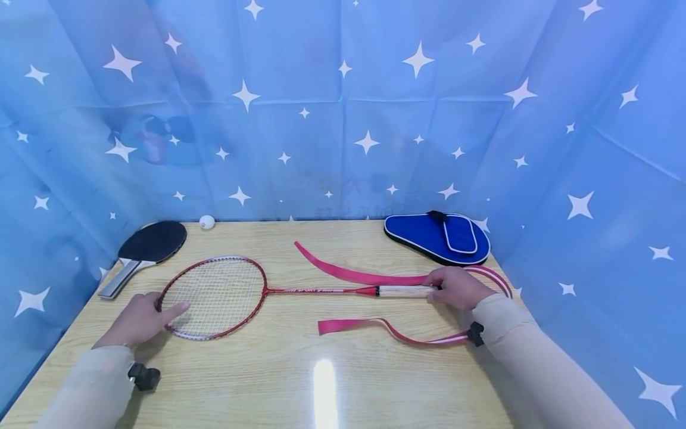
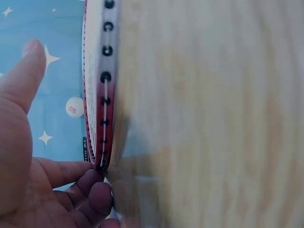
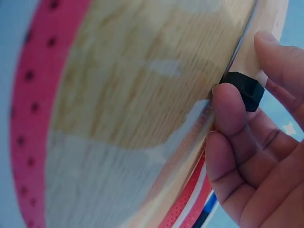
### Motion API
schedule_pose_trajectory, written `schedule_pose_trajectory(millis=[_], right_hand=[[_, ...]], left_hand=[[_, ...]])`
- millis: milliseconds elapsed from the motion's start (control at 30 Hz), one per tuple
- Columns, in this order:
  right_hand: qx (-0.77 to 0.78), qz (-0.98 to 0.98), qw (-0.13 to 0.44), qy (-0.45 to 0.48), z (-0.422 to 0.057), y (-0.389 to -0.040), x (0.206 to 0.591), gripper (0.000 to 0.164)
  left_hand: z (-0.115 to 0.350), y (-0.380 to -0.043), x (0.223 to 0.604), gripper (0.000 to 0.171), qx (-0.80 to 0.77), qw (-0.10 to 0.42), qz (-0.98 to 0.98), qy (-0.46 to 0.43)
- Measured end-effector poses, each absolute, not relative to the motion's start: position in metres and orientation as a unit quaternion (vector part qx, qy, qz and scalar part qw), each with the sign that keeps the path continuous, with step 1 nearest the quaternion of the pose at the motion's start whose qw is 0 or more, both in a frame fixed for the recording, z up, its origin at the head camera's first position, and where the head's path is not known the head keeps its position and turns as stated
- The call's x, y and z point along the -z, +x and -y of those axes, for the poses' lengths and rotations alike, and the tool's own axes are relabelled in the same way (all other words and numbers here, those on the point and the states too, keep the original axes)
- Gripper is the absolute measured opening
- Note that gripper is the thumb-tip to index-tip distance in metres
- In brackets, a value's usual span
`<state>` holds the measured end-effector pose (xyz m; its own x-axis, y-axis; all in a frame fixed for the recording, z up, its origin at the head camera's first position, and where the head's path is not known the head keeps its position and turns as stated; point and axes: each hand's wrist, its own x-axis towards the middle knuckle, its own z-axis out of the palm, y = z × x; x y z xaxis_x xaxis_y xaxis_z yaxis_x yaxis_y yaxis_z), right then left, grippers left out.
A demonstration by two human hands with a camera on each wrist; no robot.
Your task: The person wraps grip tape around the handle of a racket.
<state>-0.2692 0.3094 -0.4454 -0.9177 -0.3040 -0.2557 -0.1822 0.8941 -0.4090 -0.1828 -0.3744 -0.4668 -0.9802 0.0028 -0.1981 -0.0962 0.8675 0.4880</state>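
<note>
A red badminton racket (image 1: 313, 291) with pale strings lies lengthwise across the wooden table, its white handle to the right. My left hand (image 1: 142, 319) is at the left end of the racket head. There the fingertips touch the rim (image 2: 105, 128), while the thumb extends over the strings, apart from them in the left wrist view. At the other end my right hand (image 1: 458, 287) pinches the handle's end, its black butt cap (image 3: 243, 90) showing between thumb and fingers. A pink strap (image 1: 348, 275) with white edging curves past and behind the right hand.
A black table tennis paddle (image 1: 152, 245) lies at the back left, with a white ball (image 1: 206, 222) near it. At the back right lies a blue paddle case (image 1: 418, 232) with white piping. A blue star-patterned curtain (image 1: 321, 137) surrounds the table (image 1: 257, 387).
</note>
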Motion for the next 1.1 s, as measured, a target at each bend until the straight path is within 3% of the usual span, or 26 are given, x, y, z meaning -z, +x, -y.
schedule_pose_trajectory(millis=[267,500,733,1100], right_hand=[[0.208,-0.957,0.156,-0.132,-0.312,-0.268,0.443,0.023],[0.239,-0.950,0.159,-0.120,-0.314,-0.263,0.435,0.021],[0.289,-0.932,0.162,-0.148,-0.313,-0.256,0.433,0.019],[0.379,-0.880,0.194,-0.212,-0.292,-0.238,0.431,0.033]], left_hand=[[0.378,-0.180,0.468,0.107,-0.361,0.102,-0.924,-0.071],[0.373,-0.180,0.466,0.084,-0.442,0.025,-0.893,-0.084],[0.368,-0.187,0.457,0.077,-0.518,-0.049,-0.848,-0.097],[0.368,-0.196,0.441,0.068,-0.533,-0.106,-0.833,-0.105]])
